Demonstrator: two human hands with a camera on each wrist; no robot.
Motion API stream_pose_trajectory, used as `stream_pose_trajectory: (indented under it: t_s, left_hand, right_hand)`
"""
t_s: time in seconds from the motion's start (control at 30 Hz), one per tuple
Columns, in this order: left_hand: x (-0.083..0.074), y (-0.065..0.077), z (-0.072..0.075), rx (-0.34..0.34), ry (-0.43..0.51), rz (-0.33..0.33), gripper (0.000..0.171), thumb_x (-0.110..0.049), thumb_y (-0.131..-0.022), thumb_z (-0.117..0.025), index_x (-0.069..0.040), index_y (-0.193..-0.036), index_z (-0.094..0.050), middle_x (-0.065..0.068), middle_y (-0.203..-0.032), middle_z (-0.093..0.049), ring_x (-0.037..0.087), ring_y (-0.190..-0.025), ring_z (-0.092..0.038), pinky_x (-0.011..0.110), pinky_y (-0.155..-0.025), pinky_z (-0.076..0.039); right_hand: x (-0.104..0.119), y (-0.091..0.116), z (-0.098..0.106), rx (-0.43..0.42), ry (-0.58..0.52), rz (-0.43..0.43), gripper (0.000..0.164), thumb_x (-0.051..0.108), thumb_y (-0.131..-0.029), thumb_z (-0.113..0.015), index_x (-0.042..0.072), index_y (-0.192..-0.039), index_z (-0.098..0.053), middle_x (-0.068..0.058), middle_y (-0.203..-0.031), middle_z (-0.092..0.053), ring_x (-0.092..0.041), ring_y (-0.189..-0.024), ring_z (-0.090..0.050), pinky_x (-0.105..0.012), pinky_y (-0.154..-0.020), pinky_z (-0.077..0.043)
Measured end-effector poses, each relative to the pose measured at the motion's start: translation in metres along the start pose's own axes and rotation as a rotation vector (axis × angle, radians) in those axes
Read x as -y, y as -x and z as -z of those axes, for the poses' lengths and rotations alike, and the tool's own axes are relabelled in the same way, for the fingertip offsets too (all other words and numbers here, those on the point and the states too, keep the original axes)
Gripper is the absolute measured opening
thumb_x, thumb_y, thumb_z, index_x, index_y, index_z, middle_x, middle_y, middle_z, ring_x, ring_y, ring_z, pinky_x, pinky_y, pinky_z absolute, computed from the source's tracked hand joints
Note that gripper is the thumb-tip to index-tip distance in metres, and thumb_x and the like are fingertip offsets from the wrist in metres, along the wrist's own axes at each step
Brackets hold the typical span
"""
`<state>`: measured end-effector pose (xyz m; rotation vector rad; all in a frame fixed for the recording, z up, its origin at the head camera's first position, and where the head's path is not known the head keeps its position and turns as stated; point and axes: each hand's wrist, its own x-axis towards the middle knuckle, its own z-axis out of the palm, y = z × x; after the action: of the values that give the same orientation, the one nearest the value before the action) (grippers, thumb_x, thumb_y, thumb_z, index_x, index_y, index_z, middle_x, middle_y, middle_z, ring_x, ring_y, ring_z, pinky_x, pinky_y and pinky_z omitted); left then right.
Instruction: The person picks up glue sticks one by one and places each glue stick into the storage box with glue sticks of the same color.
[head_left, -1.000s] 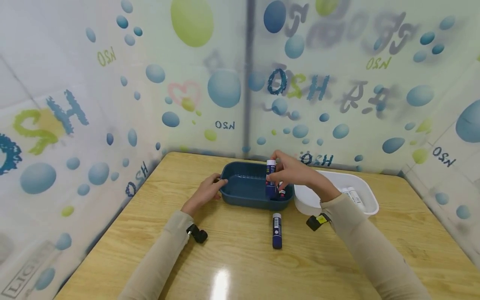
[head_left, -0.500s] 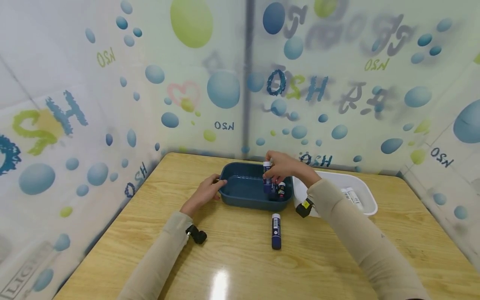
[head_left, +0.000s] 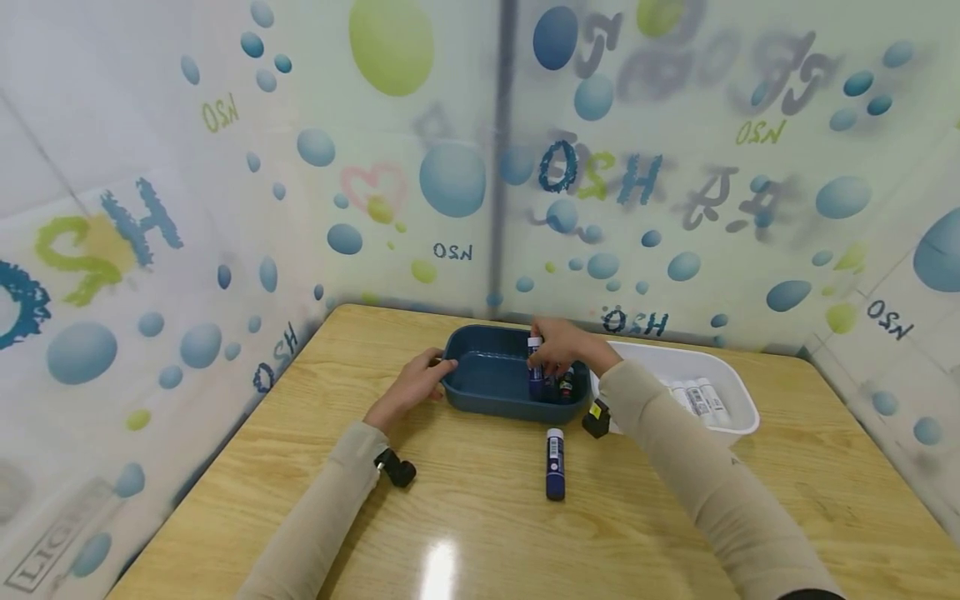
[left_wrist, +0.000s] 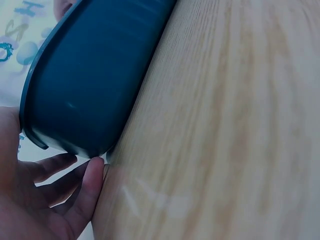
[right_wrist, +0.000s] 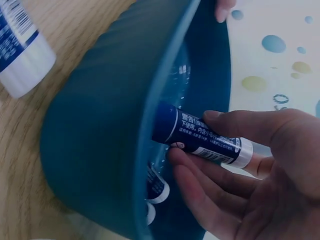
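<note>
My right hand [head_left: 564, 343] pinches an upright glue stick [head_left: 535, 373], dark blue with a white cap, inside the right part of a dark blue plastic bin [head_left: 480, 403]. In the right wrist view, thumb and fingers close round the label of that glue stick [right_wrist: 200, 131], whose lower end is hidden by the bin wall. Other glue sticks [right_wrist: 158, 186] lie in the bin beside it. My left hand [head_left: 411, 385] grips the bin's left end, thumb over the rim and fingers against the outer wall [left_wrist: 75, 110]. One more glue stick [head_left: 555, 464] lies on the table before the bin.
A white plastic bin [head_left: 742, 408] stands right of the blue one, holding several white tubes [head_left: 703, 402]; my right forearm covers part of it. The wooden table [head_left: 465, 492] meets a patterned curtain [head_left: 420, 217] at the back.
My right hand has lowered the glue stick into the blue bin, shifting slightly left on the way. The left hand keeps its grip on the bin's end.
</note>
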<state>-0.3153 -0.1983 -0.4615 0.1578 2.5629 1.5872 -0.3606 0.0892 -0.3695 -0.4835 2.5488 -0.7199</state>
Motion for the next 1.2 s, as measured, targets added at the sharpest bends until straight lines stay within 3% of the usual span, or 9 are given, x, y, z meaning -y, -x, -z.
stream_pose_trajectory:
  t_s: [0.27,0.53,0.73,0.93,1.2]
  left_hand:
    - [0.002,0.001,0.001,0.003,-0.003,0.005,0.054,-0.038,-0.107,-0.052,-0.005,-0.150,-0.049,0.023,-0.142,-0.058,0.019,-0.086,-0.067,0.031,-0.073,-0.060]
    - [0.006,0.001,0.000,0.019,-0.004,0.003,0.054,-0.040,-0.107,-0.052,-0.005,-0.148,-0.050,0.023,-0.141,-0.059,0.020,-0.085,-0.067,0.032,-0.073,-0.060]
    - [0.005,0.001,0.001,0.020,0.003,0.000,0.053,-0.039,-0.107,-0.052,-0.006,-0.148,-0.050,0.023,-0.142,-0.058,0.023,-0.089,-0.068,0.034,-0.075,-0.060]
    - [0.005,0.000,0.002,0.020,0.002,0.001,0.053,-0.041,-0.107,-0.052,-0.007,-0.148,-0.051,0.021,-0.142,-0.059,0.027,-0.101,-0.068,0.035,-0.078,-0.061]
    - [0.002,-0.001,0.002,0.012,0.006,-0.003,0.053,-0.040,-0.107,-0.053,-0.006,-0.147,-0.051,0.022,-0.142,-0.059,0.025,-0.095,-0.069,0.033,-0.076,-0.061]
  right_hand:
    - [-0.001,-0.003,-0.006,-0.009,0.040,-0.014,0.038,0.014,-0.096,-0.073,0.003,-0.124,-0.050,-0.018,-0.102,-0.069,-0.028,-0.079,-0.076,-0.042,-0.072,-0.064]
    - [0.000,-0.007,-0.015,-0.022,0.148,-0.054,0.036,0.018,-0.096,-0.075,0.004,-0.123,-0.056,-0.014,-0.102,-0.066,-0.023,-0.075,-0.071,-0.035,-0.067,-0.063]
    - [-0.001,-0.007,-0.015,-0.004,0.202,-0.072,0.035,0.020,-0.098,-0.073,0.003,-0.124,-0.059,-0.009,-0.093,-0.067,-0.020,-0.071,-0.067,-0.032,-0.064,-0.061]
    - [-0.004,-0.010,-0.018,0.059,0.227,-0.105,0.049,0.025,-0.101,-0.069,0.000,-0.141,-0.056,-0.002,-0.073,-0.060,-0.012,-0.058,-0.054,-0.024,-0.052,-0.047]
    - [-0.005,-0.012,-0.020,0.102,0.210,-0.166,0.042,0.027,-0.103,-0.065,0.003,-0.137,-0.057,-0.005,-0.078,-0.063,-0.013,-0.061,-0.057,-0.026,-0.053,-0.050]
